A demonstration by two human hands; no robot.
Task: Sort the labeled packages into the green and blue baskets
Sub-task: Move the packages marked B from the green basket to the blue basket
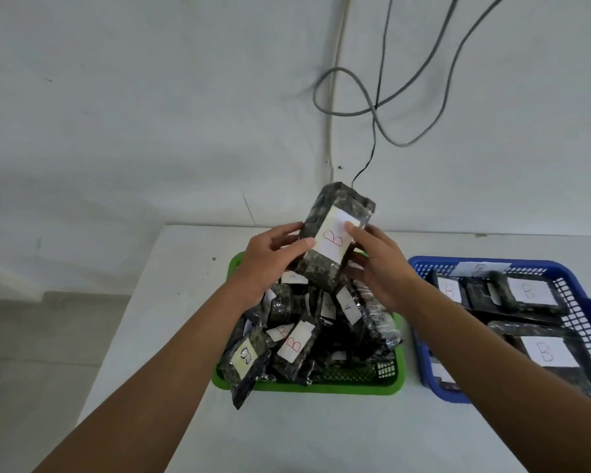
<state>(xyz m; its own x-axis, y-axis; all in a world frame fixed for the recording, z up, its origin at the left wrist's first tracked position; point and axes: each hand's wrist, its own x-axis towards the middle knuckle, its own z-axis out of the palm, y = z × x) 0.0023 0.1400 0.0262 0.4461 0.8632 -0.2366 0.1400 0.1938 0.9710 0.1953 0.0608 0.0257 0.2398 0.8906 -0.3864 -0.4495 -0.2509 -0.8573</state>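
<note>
A dark mottled package (335, 213) with a white label marked B in red is held up above the green basket (325, 387). My left hand (270, 257) grips its left side and my right hand (379, 264) grips its right side, thumb on the label. The green basket holds a heap of several dark packages (297, 343) with labels reading A and B. To the right, the blue basket (434, 264) holds several flat packages (546, 349) labelled B.
Both baskets sit on a white table (321, 435) against a white wall. Grey and black cables (376, 107) hang down the wall behind the table. One package (243, 390) hangs over the green basket's front left rim. A tiled floor lies to the left.
</note>
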